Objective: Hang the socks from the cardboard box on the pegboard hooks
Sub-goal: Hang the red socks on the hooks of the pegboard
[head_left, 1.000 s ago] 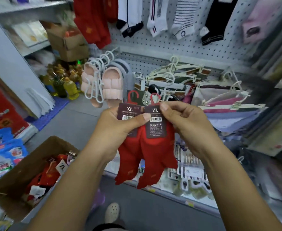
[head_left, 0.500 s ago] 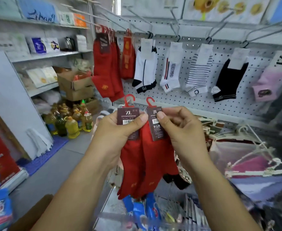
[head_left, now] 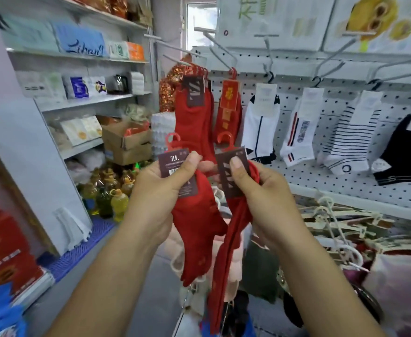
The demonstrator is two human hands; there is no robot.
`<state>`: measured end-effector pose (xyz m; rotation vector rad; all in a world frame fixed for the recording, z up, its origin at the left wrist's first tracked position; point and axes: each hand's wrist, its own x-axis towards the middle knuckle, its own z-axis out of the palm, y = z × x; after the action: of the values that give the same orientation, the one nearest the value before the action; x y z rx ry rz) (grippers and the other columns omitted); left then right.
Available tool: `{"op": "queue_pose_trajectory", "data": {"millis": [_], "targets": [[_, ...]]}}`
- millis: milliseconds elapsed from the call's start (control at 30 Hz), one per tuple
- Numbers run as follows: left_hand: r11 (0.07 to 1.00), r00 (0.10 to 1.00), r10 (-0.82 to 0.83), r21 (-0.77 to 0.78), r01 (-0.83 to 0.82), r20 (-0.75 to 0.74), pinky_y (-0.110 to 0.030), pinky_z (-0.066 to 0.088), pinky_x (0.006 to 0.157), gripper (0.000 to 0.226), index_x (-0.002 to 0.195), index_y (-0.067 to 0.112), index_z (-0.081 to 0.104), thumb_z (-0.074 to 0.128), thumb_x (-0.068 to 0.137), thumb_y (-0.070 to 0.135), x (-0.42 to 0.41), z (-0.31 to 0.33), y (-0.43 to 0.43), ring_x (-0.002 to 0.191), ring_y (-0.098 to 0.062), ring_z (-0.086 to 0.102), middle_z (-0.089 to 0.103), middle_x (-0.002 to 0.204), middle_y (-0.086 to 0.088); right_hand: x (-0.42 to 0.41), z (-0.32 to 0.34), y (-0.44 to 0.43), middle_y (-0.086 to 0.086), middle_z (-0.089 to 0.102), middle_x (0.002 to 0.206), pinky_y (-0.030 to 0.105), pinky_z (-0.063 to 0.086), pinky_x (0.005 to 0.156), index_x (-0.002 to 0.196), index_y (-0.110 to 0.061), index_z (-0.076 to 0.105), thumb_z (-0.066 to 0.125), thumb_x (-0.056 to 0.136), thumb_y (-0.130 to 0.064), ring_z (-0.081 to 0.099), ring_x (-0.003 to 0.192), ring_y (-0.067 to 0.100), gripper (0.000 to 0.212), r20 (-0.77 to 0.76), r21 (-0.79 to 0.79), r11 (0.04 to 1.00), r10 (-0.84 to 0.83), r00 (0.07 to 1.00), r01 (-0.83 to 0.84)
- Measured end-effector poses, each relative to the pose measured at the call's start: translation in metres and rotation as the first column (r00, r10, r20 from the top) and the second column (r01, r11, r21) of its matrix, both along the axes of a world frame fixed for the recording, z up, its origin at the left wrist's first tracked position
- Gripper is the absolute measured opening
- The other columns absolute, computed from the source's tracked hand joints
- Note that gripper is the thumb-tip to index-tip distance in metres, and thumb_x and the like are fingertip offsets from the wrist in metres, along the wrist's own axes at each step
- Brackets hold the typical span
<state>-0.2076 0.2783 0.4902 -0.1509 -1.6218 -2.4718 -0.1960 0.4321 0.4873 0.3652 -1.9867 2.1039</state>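
red socks (head_left: 196, 227), brown ZL labels (head_left: 171, 162), red hangers (head_left: 227, 147)

One sock pair (head_left: 194, 227) is held in the left hand (head_left: 158, 190), a second pair (head_left: 233, 229) in the right hand (head_left: 265, 190). The pegboard (head_left: 321, 181) is placed behind.

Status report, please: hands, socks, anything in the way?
Left hand pinches one red sock pair. Right hand pinches the second pair. Neither hung yet. Nothing blocks the hooks ahead.
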Motion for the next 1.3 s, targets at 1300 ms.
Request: {"op": "queue_pose_trajectory", "data": {"millis": [1300], "targets": [[0.948, 0.986, -0.157, 0.269, 0.168, -0.062, -0.049, 0.046, 0.107, 0.065, 0.136, 0.001, 0.055, 0.056, 0.088, 0.045, -0.085, 0.035, -0.092, 0.102, -0.029, 0.061, 0.065, 0.089, -0.012, -0.193, 0.072, -0.077, -0.004, 0.068, 0.107, 0.028, 0.055, 0.089, 0.113, -0.017, 0.064, 0.072, 0.09, -0.033, 0.065, 0.099, 0.01, 0.029, -0.209, 0.024, 0.876, -0.466, 0.86, 0.481]]}}
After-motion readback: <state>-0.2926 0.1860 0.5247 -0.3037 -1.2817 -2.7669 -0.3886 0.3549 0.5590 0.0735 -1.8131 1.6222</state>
